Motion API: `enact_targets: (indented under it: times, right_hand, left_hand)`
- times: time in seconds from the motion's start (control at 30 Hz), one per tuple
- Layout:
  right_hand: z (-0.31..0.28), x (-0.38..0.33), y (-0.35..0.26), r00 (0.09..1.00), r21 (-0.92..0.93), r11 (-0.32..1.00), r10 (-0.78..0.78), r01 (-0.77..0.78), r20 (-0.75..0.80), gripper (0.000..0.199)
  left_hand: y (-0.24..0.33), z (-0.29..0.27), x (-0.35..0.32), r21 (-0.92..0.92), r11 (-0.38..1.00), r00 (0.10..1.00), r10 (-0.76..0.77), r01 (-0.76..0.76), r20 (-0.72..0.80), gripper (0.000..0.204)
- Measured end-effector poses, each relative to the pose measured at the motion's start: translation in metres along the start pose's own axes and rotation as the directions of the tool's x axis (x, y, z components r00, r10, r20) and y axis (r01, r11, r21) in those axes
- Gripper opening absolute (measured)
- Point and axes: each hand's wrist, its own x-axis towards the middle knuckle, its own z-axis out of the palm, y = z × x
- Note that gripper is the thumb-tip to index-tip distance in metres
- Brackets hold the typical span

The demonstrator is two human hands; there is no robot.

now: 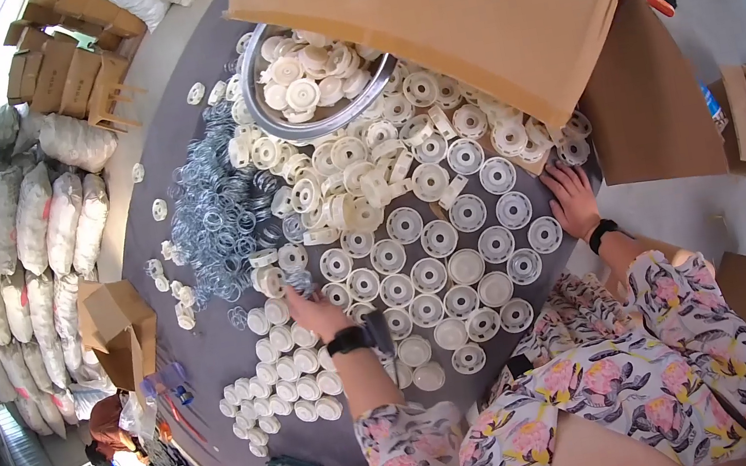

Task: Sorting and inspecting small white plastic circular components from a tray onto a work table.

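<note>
Resting splayed, right hand (pixel 573 201) by round pale discs (pixel 545 235); left hand (pixel 319 315) beside wiry coils (pixel 214 215), grip unclear.

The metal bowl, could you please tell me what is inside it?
Cream round parts lie heaped in the metal bowl, hiding its bottom; the cardboard box covers part of it.

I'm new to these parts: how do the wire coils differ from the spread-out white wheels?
The wire coils are bluish; the wheels are white. The coils are thin loops; the wheels have broader rims and hubs. The coils lie heaped together; the wheels are spread in rough rows. Both are round and lie on the dark table.
</note>
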Motion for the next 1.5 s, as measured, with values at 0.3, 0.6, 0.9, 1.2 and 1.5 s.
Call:
enact_targets:
  times: [0.3,0.6,0.9,1.2,1.5]
  right_hand:
    - [-0.012,-0.029,-0.136,0.912,0.823,0.4,0.255,-0.403,0.322,0.042]
    - [-0.034,-0.016,-0.229,0.589,0.575,-0.15,-0.071,-0.804,0.805,0.032]
    - [-0.02,-0.028,-0.211,0.18,0.132,-0.144,-0.397,-0.981,0.9,0.038]
    - [-0.032,-0.002,-0.187,0.314,0.381,0.076,-0.434,-0.921,0.844,0.032]
    - [-0.044,0.026,-0.169,0.241,0.288,-0.01,-0.58,-0.957,0.778,0.048]
  left_hand:
    - [0.06,0.011,-0.185,-0.11,0.992,0.939,0.088,-0.053,0.333,0.047]
    - [0.082,-0.037,-0.212,0.021,0.875,0.71,0.378,-0.484,0.595,0.052]
    - [0.074,-0.06,-0.208,-0.05,0.906,0.629,0.33,-0.42,0.704,0.052]
    - [0.094,-0.042,-0.218,0.223,0.889,0.678,0.124,-0.401,0.724,0.039]
    - [0.094,-0.019,-0.238,0.111,0.988,0.868,0.035,-0.103,0.495,0.036]
